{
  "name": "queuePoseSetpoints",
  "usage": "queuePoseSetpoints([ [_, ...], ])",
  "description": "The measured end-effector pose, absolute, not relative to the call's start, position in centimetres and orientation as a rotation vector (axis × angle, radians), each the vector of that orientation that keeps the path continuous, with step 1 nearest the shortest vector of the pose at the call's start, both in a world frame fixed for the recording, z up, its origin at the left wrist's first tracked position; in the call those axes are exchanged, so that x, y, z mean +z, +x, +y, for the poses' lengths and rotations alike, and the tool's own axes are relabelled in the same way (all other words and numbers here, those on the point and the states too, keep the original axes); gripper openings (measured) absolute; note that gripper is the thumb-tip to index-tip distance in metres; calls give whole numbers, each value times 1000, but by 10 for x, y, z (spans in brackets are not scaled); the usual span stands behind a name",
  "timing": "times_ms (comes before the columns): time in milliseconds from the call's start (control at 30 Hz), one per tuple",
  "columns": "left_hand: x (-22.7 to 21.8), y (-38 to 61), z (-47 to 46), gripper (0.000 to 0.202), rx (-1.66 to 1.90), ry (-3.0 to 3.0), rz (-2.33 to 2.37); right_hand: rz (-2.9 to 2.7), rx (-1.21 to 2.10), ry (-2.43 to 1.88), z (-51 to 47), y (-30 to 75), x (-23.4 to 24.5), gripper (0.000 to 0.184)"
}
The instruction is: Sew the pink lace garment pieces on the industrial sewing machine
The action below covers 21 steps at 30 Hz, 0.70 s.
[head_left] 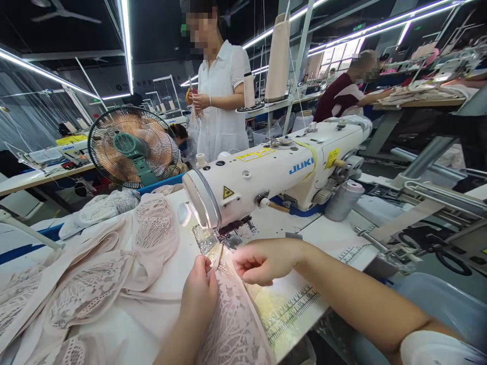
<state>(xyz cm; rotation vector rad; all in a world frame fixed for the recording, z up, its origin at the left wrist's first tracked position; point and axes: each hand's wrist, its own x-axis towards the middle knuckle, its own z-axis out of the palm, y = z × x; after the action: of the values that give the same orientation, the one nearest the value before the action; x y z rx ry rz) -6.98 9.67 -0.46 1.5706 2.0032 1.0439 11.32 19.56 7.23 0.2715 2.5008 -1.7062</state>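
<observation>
1. Far left: pale pink lace garments (89, 291) heaped loosely on the white table (167, 284), left of the person's hands.
2. Black-caged fan (131, 144) behind the heap, green motor housing toward camera.
3. Left hand (200, 291): thumb and fingers pinched together on the upper end of the lace cloth, near the needle area.
4. Standing co-worker in white shirt (224, 101) beyond the machine, hands raised, holding what looks like scissors (189, 96).
5. Lace cloth (236, 317): pale pink, between the two hands, top end at the machine's needle area, rest draped down toward the camera.
6. Right hand (272, 258): fingers curled, half closed, just beside the cloth's right edge; can't tell if it grips anything.
7. White sewing machine (262, 170) lies across, head end at left, "JUKI" in blue.
8. Tall beige thread cone (277, 61) above and behind machine.
9. Seated person in maroon top (335, 99), farther back.
10. Grey thread cone (344, 202) stands beside machine base.
11. Fabric stack (422, 94) on a back table; pale blue tub (437, 296) lower right.
</observation>
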Motion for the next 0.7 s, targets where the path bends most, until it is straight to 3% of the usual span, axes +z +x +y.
queuePoseSetpoints([
  [233,-1,-69,96,13,993,1591,1968,2546,-1864,75,182,116,77,5],
  [500,27,-96,87,34,1024,1585,2003,2819,-2078,276,142,105,83,9],
  [600,38,-108,83,36,1069,1464,1910,2853,-2027,531,142,86,69,28],
  [700,40,-111,85,47,1087,1326,1705,2922,-1626,885,150,64,44,70],
])
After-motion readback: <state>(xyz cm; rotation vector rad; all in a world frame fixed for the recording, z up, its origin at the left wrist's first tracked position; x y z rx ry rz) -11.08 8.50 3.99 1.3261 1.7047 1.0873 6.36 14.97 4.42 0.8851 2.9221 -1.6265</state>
